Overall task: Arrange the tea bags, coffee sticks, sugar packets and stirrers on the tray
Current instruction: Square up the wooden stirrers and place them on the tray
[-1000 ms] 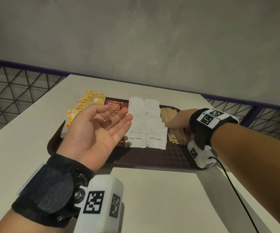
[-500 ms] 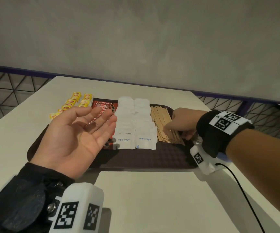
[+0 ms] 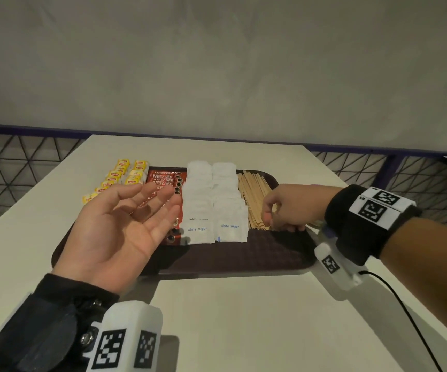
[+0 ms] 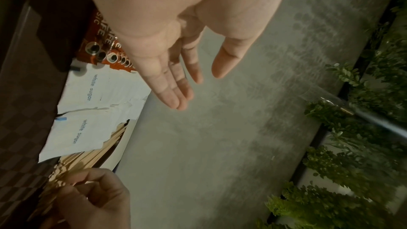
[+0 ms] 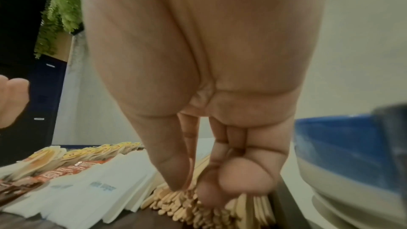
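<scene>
A dark brown tray [image 3: 244, 259] carries rows of yellow tea bags [image 3: 125, 175], red coffee sticks [image 3: 164, 181], white sugar packets [image 3: 214, 202] and a bundle of wooden stirrers [image 3: 254, 197]. My left hand [image 3: 150, 200] hovers palm up over the tray's left part, fingers straight and empty; the left wrist view shows my left hand [image 4: 198, 83] above the coffee sticks [image 4: 103, 48]. My right hand [image 3: 266, 221] is at the near ends of the stirrers, its thumb and curled fingers pinching them. In the right wrist view my right hand [image 5: 193, 187] sits on the stirrers [image 5: 187, 205].
The tray lies on a white table [image 3: 244, 318] that ends at a grey wall. Wire mesh railing [image 3: 15, 170] runs on both sides. A blue and white bowl-like object [image 5: 352, 154] stands just right of the tray. A black cable [image 3: 405, 312] trails from my right wrist.
My right hand has slid from the middle of the stirrers back to their near ends. My left hand stays palm up over the tray. The head view has shifted.
</scene>
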Demonstrator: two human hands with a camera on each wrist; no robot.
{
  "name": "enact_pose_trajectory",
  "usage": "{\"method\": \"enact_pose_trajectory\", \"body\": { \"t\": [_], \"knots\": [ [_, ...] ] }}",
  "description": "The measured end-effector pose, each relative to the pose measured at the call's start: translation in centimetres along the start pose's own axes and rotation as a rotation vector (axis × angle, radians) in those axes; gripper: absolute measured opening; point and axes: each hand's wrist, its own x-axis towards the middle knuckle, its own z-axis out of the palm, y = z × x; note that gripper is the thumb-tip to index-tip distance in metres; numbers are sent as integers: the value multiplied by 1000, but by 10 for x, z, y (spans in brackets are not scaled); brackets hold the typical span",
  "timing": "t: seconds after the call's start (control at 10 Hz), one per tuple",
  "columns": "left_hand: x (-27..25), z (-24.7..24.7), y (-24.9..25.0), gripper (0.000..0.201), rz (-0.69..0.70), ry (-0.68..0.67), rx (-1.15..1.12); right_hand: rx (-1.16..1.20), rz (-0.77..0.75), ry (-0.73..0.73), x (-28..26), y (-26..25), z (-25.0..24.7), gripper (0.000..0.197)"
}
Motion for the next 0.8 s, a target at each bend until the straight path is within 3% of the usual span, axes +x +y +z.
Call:
{"method": "enact_pose_trajectory", "body": {
  "t": [0.2, 0.3, 0.4, 0.5, 0.6, 0.7, 0.8],
  "knots": [
    [-16, 10, 25, 26, 178, -87, 219, -149, -186, 161, -56, 2, 18, 10],
    [-32, 22, 42, 35, 270, -194, 620, -259, -253, 154, -81, 11, 44, 13],
    [-48, 31, 55, 30, 329, -231, 1334, -355, -335, 177, -91, 20, 62, 12],
    [-52, 23, 56, 15, 394, -242, 2282, -425, -385, 235, -96, 18, 69, 16],
    [-48, 1, 45, 27, 163, -290, 2738, -508, -398, 233, -95, 19, 73, 24],
    [-48, -14, 34, 32, -42, -303, 2867, -514, -364, 225, -91, 22, 75, 29],
    [-46, -20, 32, 32, -58, -257, 2963, -508, -327, 229, -89, 24, 77, 28]
  ]
}}
